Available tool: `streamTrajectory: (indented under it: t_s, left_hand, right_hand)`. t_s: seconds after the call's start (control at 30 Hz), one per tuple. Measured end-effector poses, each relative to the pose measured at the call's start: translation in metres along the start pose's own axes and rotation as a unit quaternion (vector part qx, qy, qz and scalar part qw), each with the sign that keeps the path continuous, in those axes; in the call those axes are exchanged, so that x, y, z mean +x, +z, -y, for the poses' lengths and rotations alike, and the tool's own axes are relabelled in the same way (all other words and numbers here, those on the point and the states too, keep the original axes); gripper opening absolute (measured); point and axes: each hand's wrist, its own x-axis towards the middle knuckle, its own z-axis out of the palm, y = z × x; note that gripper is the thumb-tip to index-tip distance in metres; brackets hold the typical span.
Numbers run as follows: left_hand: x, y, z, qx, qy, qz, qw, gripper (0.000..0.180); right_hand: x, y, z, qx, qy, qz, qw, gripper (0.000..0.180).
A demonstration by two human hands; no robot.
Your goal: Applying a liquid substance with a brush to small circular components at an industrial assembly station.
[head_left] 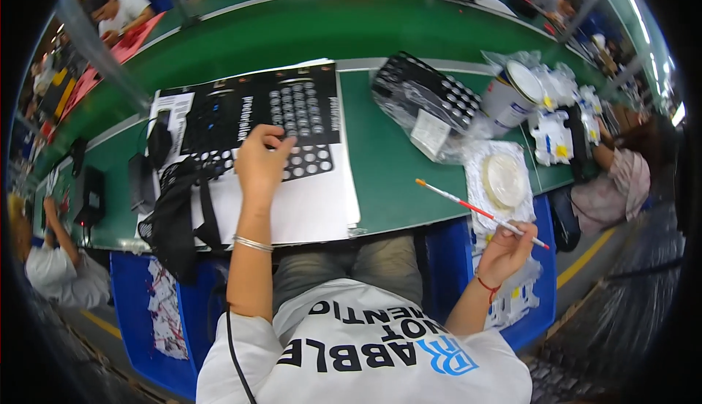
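We see black keyboard panel (292, 122) with round key holes, flat on white sheet, upper centre-left | thin white-and-red brush (479, 212), slanted, centre-right, orange tip pointing upper left.

One brush (479, 210), one black panel (270, 115)

Black sheet (259, 115) with rows of pale round dots lies on white board at bench centre-left, upright edge toward far side. White label (173, 111) with dark print sits at its left edge. Clear plastic bag (431, 108) holds a black dotted panel, right of centre on green bench; a small white label (429, 133) is stuck on its near side. White tin (512, 93) with blue-banded label tilts just beyond bag, far right. Small white packets with yellow and blue marks (552, 137) lie right of tin.
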Motion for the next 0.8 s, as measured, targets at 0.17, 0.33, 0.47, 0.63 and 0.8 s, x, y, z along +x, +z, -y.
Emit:
streamTrajectory:
  t_s: [0.17, 0.33, 0.47, 0.63, 0.8]
  left_hand:
    - [0.023, -0.008, -0.029, -0.049, 0.057, -0.078, 0.994, 0.018]
    - [0.028, 0.016, -0.065, -0.050, 0.151, -0.019, 0.987, 0.016]
    - [0.030, 0.014, -0.074, 0.087, 0.132, 0.007, 0.987, 0.017]
    - [0.003, 0.000, -0.036, 0.139, 0.034, -0.017, 0.990, 0.016]
    - [-0.013, 0.015, 0.007, 0.122, 0.064, -0.010, 0.990, 0.021]
  right_hand:
    - [0.003, -0.017, 0.011, -0.025, -0.019, -0.013, 0.999, 0.021]
    - [0.003, -0.031, 0.017, -0.028, -0.027, -0.044, 0.998, 0.020]
    - [0.004, -0.038, 0.022, -0.022, -0.034, -0.056, 0.998, 0.021]
    - [0.001, -0.061, 0.022, -0.027, -0.054, -0.091, 0.994, 0.024]
    - [0.006, -0.054, 0.017, 0.005, -0.027, -0.087, 0.996, 0.023]
